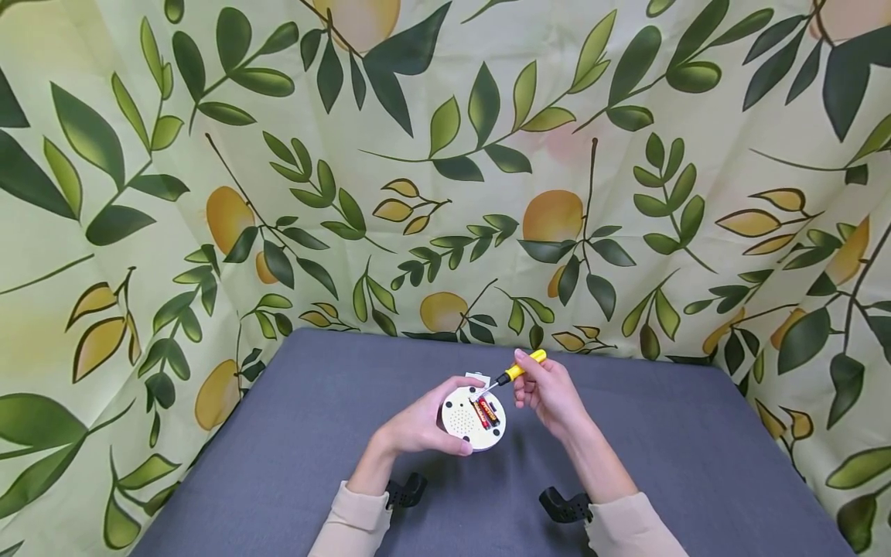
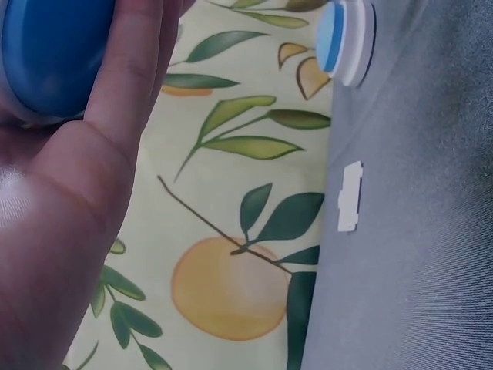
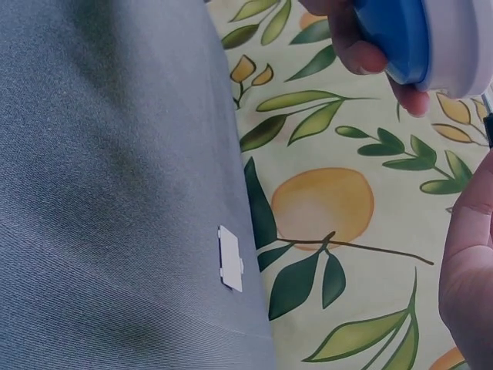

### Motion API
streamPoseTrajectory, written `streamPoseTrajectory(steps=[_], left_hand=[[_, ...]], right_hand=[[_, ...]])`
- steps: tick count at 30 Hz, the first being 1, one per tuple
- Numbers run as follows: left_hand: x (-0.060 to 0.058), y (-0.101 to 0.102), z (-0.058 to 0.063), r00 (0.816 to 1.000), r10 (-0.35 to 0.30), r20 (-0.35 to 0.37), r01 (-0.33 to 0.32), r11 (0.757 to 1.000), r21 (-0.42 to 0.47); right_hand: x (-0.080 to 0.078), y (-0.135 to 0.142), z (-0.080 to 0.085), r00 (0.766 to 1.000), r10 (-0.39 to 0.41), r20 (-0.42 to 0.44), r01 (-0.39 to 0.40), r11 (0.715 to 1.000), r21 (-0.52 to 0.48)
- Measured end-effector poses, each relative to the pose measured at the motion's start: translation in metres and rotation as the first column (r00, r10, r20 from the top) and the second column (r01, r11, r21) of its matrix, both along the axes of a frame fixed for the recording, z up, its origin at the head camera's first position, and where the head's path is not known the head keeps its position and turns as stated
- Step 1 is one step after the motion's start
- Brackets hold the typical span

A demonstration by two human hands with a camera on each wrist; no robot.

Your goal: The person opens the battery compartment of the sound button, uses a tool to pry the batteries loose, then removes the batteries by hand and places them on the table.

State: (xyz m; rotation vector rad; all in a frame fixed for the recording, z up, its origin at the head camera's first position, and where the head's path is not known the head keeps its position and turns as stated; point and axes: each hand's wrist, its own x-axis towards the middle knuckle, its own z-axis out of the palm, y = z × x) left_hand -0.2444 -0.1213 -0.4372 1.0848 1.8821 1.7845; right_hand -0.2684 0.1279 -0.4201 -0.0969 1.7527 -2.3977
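Observation:
My left hand grips a round device by its edge, its white underside facing up. That underside has a grille of small holes, dark round feet and an uncovered battery compartment. Two red-and-black batteries lie side by side in the compartment. In the wrist views the device's other face is a blue dome. My right hand holds a screwdriver by its yellow-and-black handle. Its metal tip is right at the upper end of the batteries.
A small white battery cover lies on the grey tabletop beyond the device. Another round blue-and-white object shows on the table in the left wrist view. Leaf-and-fruit patterned cloth hangs around the table's back and sides.

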Motion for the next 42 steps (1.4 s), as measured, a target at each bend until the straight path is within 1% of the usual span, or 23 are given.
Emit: streamPoseTrajectory(steps=[4,9,11,14,17,20,23,25,28,33,36,42], left_hand=[[0.0,-0.002,0.001,1.0,0.007,0.021,-0.007,1.0,0.014],[0.001,-0.002,0.002,1.0,0.013,0.028,-0.013,1.0,-0.001],[0.001,-0.002,0.002,0.999,0.009,0.037,-0.009,1.0,-0.006],[0.001,-0.002,0.002,1.0,0.011,0.027,-0.011,1.0,-0.004],[0.0,-0.002,0.001,1.0,0.001,0.02,-0.001,1.0,0.012],[0.0,-0.002,0.001,1.0,-0.009,0.021,0.008,1.0,0.024],[0.0,-0.002,0.001,1.0,-0.011,0.022,0.01,1.0,0.019],[0.0,-0.002,0.001,1.0,-0.007,0.019,0.006,1.0,0.012],[0.0,-0.002,0.001,1.0,-0.004,0.017,0.003,1.0,0.004],[0.0,-0.002,0.002,1.0,-0.002,-0.001,0.002,1.0,-0.003],[0.0,-0.002,0.002,1.0,-0.001,-0.006,0.001,1.0,-0.007],[-0.001,-0.001,0.001,1.0,0.002,-0.004,-0.002,1.0,-0.006]], right_hand=[[0.001,0.001,0.0,1.0,0.012,-0.011,-0.013,1.0,-0.026],[0.002,0.003,-0.001,0.998,0.036,-0.054,-0.041,0.995,-0.092],[0.003,0.004,-0.001,0.996,0.045,-0.073,-0.053,0.993,-0.102],[0.003,0.006,-0.002,0.992,0.064,-0.106,-0.075,0.992,-0.103],[0.003,0.008,-0.002,0.984,0.098,-0.149,-0.115,0.987,-0.113],[0.003,0.01,-0.003,0.97,0.142,-0.195,-0.17,0.976,-0.135],[0.004,0.011,-0.003,0.954,0.186,-0.234,-0.223,0.964,-0.144],[0.004,0.012,-0.004,0.948,0.2,-0.249,-0.239,0.961,-0.138],[0.003,0.012,-0.004,0.953,0.191,-0.235,-0.224,0.967,-0.122],[0.002,0.009,-0.005,0.979,0.149,-0.138,-0.164,0.981,-0.104],[0.001,0.008,-0.006,0.987,0.127,-0.096,-0.137,0.985,-0.106],[0.003,0.006,-0.006,0.991,0.1,-0.085,-0.11,0.986,-0.123]])
